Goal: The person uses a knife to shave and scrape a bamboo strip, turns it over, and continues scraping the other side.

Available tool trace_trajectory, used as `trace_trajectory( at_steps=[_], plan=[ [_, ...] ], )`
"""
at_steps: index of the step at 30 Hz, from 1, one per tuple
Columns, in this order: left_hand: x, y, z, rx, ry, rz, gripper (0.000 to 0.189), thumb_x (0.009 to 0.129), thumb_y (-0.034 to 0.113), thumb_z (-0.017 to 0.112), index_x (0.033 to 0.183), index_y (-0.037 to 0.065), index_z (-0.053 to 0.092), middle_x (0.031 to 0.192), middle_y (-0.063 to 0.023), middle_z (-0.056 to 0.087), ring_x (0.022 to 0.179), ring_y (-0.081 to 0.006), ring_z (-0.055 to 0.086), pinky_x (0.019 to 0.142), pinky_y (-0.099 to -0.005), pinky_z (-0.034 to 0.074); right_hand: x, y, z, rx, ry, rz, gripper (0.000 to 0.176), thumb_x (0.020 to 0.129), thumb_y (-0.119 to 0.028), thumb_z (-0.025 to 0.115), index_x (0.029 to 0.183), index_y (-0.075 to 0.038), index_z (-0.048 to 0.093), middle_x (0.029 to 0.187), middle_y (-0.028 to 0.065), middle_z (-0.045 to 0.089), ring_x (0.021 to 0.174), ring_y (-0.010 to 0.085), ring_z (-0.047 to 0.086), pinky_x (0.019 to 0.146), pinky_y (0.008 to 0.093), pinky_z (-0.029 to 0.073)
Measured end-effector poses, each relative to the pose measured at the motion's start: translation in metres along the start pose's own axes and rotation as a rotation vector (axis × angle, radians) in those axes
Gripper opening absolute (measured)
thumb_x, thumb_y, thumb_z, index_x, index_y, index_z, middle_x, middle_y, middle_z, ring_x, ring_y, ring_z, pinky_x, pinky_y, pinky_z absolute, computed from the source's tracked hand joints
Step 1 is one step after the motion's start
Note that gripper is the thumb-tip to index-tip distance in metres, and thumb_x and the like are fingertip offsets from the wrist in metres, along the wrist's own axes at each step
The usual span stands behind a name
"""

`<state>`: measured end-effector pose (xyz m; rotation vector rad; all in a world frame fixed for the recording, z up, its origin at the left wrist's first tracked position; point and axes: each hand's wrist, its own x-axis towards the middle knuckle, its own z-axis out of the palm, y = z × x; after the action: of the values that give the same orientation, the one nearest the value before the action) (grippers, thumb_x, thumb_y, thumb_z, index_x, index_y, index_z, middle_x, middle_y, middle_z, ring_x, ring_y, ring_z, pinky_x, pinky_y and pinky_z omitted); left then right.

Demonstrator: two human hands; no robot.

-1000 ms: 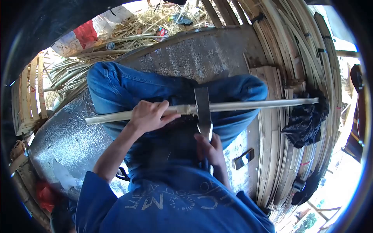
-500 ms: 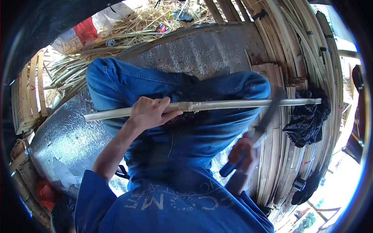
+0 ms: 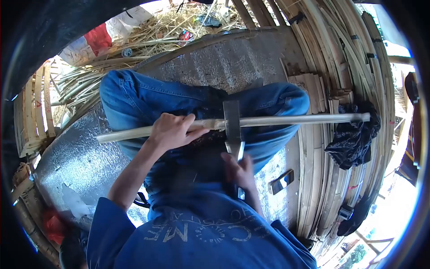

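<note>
A long pale bamboo strip (image 3: 295, 119) lies across my lap, over the blue jeans (image 3: 156, 94). My left hand (image 3: 172, 131) is closed round it, left of a rough joint. My right hand (image 3: 239, 170), slightly blurred, grips the handle of a broad dark blade (image 3: 232, 120). The blade points away from me and crosses over the strip just right of the joint. Whether it touches the strip I cannot tell. Most of the handle is hidden by my right fingers.
Stacked bamboo slats (image 3: 309, 179) and a dark patterned cloth (image 3: 354, 139) are on the right. A phone (image 3: 281, 182) lies on the shiny mat (image 3: 80, 152). Bamboo shavings (image 3: 165, 33) and a red and white sack (image 3: 98, 38) are beyond my knees.
My right hand has swung the blade leftward from the right side of my lap to the joint. The phone has come into view. My left hand and the strip have hardly moved.
</note>
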<state>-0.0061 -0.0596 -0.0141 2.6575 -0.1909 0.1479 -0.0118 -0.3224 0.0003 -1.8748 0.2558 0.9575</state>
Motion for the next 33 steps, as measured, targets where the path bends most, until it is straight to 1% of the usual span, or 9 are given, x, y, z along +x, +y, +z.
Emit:
trace_trajectory(
  at_steps=[2,4,8,10,13,16,24,28,33],
  plan=[
    [-0.001,0.000,-0.006,-0.007,-0.016,0.006,0.048,0.081,0.048,0.069,0.062,0.010,0.047,0.048,-0.0056,0.056,0.044,-0.0239,0.061,0.043,-0.0336,0.049,-0.005,-0.030,-0.004,0.168,-0.122,-0.160,0.018,0.092,-0.018,0.059,0.080,-0.005,0.055,0.051,0.0025,0.052,0.039,0.0119,0.049,0.037,0.0249,0.036],
    [-0.007,0.007,-0.005,-0.046,0.036,0.025,0.048,0.082,0.048,0.068,0.063,0.009,0.047,0.048,-0.0045,0.054,0.044,-0.0243,0.059,0.043,-0.0338,0.048,-0.010,-0.029,-0.012,0.261,-0.093,-0.119,0.020,0.091,-0.017,0.058,0.077,-0.004,0.053,0.050,0.0038,0.050,0.037,0.0131,0.049,0.034,0.0264,0.038],
    [-0.001,-0.001,-0.022,-0.107,-0.034,0.010,0.050,0.082,0.055,0.065,0.070,0.007,0.054,0.052,-0.0030,0.055,0.043,-0.0218,0.058,0.042,-0.0333,0.045,-0.018,-0.037,-0.047,0.524,0.057,-0.083,0.016,0.090,-0.017,0.060,0.083,-0.005,0.054,0.052,0.0053,0.051,0.037,0.0134,0.049,0.033,0.0262,0.038],
    [-0.009,-0.009,-0.040,-0.063,0.217,0.049,0.048,0.083,0.054,0.064,0.073,0.007,0.056,0.053,-0.0033,0.055,0.044,-0.0215,0.058,0.042,-0.0333,0.045,-0.022,-0.044,-0.060,0.518,0.149,-0.178,0.016,0.089,-0.017,0.061,0.083,-0.005,0.052,0.053,0.0042,0.049,0.036,0.0130,0.048,0.032,0.0256,0.037],
    [-0.036,-0.020,-0.037,0.034,0.067,-0.060,0.046,0.083,0.052,0.065,0.072,0.008,0.056,0.052,-0.0039,0.055,0.043,-0.0212,0.058,0.042,-0.0336,0.044,-0.026,-0.062,-0.065,0.511,0.236,-0.219,0.015,0.092,-0.016,0.053,0.084,-0.005,0.049,0.049,0.0029,0.042,0.032,0.0109,0.041,0.029,0.0239,0.033],
    [-0.038,-0.019,-0.024,-0.013,-0.073,-0.205,0.044,0.079,0.049,0.070,0.075,0.008,0.056,0.058,-0.0074,0.058,0.050,-0.0273,0.060,0.050,-0.0377,0.046,-0.026,-0.074,-0.063,0.477,0.246,-0.286,0.015,0.092,-0.017,0.055,0.084,-0.005,0.049,0.050,0.0029,0.042,0.033,0.0103,0.040,0.029,0.0233,0.033],
    [-0.015,-0.017,-0.006,0.037,0.067,-0.085,0.047,0.076,0.052,0.072,0.071,0.009,0.054,0.056,-0.0033,0.057,0.048,-0.0227,0.060,0.047,-0.0332,0.047,-0.028,-0.074,-0.062,0.436,0.183,-0.211,0.019,0.090,-0.016,0.059,0.077,-0.004,0.053,0.053,0.0043,0.050,0.038,0.0124,0.048,0.034,0.0251,0.037],
    [-0.015,-0.016,-0.002,0.062,0.111,-0.077,0.048,0.075,0.052,0.072,0.069,0.009,0.053,0.055,-0.0029,0.057,0.047,-0.0223,0.060,0.046,-0.0329,0.046,-0.042,-0.070,-0.060,0.606,0.221,-0.448,0.018,0.093,-0.018,0.050,0.084,-0.003,0.051,0.051,0.0038,0.043,0.035,0.0122,0.042,0.029,0.0260,0.032],
    [-0.015,-0.022,0.002,0.100,0.104,-0.036,0.052,0.077,0.057,0.070,0.064,0.010,0.052,0.051,-0.0025,0.056,0.043,-0.0194,0.059,0.040,-0.0310,0.046,-0.007,-0.033,-0.007,0.268,0.002,-0.061,0.018,0.089,-0.018,0.059,0.082,-0.001,0.055,0.054,0.0055,0.053,0.042,0.0122,0.051,0.038,0.0261,0.038]
  ],
)
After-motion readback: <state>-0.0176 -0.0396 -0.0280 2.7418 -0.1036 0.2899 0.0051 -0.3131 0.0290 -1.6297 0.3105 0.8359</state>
